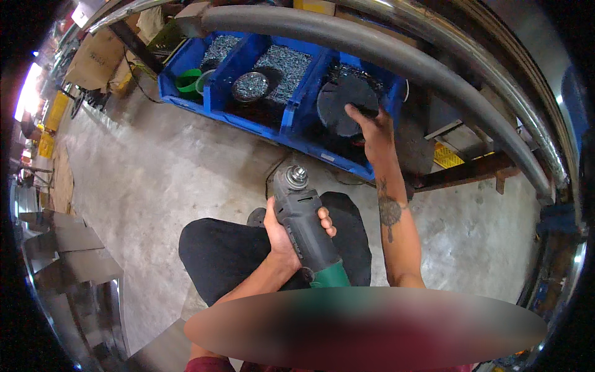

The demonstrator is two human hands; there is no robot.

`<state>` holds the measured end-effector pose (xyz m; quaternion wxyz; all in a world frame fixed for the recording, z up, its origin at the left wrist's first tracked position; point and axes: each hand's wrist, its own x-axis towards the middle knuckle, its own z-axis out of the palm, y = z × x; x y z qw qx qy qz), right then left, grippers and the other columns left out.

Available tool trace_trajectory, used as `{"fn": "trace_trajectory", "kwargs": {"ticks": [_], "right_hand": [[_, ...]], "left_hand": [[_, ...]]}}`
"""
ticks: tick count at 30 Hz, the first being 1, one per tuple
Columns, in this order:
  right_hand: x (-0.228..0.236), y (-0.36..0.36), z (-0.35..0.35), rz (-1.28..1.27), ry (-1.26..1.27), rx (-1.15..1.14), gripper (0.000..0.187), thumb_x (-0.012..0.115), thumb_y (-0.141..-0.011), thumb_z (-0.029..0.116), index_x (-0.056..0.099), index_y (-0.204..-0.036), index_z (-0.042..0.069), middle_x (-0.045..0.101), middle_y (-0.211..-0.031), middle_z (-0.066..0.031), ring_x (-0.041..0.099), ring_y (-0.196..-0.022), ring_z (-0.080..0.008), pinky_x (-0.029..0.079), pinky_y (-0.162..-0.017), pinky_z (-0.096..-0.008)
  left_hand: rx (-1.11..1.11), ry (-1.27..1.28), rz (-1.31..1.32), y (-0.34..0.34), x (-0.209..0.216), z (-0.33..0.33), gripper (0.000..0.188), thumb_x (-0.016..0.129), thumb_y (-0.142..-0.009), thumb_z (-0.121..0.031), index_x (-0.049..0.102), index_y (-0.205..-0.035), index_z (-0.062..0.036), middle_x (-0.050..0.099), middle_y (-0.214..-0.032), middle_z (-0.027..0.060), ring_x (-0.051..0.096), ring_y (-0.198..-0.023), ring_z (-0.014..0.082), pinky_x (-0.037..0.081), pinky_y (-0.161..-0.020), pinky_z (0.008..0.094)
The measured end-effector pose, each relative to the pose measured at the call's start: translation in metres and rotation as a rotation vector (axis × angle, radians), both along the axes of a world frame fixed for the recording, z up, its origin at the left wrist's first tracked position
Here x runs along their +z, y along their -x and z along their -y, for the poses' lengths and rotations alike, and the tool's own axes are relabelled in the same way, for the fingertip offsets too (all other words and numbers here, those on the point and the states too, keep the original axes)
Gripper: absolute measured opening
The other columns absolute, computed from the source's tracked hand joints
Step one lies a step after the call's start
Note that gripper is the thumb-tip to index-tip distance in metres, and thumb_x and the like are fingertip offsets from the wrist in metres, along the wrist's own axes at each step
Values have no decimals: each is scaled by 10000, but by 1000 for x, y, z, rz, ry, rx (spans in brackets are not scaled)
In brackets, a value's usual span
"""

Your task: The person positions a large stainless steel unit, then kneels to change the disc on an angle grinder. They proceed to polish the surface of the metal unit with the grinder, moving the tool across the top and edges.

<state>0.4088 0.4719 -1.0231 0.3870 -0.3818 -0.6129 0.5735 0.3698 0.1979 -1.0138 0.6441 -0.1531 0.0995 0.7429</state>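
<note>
- Head view: left hand [280, 240] wraps around a grinder [307, 226] with small lettering along its side.
- Right hand [375, 131] pinches a dark disc [341, 105] at the right blue bin [356, 169], behind its front edge.

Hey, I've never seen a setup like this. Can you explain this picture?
There's no robot here, just a person's two bare hands. A wide fisheye camera on their head looks down, so straight edges bend near the rim. The left hand grips a grey and green power tool with a metal spindle at its far end. The right hand holds a dark round disc at the rightmost of three blue bins. The middle and left bins hold small shiny pieces; a round dish sits in the middle one, a green container in the left. Below is the grey floor.
</note>
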Motion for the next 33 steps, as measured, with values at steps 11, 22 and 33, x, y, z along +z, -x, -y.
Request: {"fn": "trace_trajectory", "kwargs": {"ticks": [11,22,33], "right_hand": [[88,-29,104,-11,287,587,734,910,-856,241,538,-1431,-26,684,-1285,-143,647,-1178,-231,512,-1051,-382],[94,-37,106,51,47,709,378,822,-953,175,689,-1286,57,669,-1286,-56,606,-1208,-143,488,-1048,-314],[101,-41,107,55,123,737,355,815,-963,223,711,-1253,45,704,-1244,-57,631,-1168,-140,507,-1029,-322]], "left_hand": [[-78,-119,36,3,0,-7,923,220,-971,-807,615,-1192,-3,619,-895,168,604,-767,289,511,-730,449],[-154,-158,111,6,-8,-3,786,268,-956,-705,616,-1173,-34,576,-865,139,585,-759,272,495,-714,431],[-201,-235,109,6,-11,-3,759,332,-937,-724,605,-1120,-40,525,-864,101,547,-754,240,483,-718,403]]}}
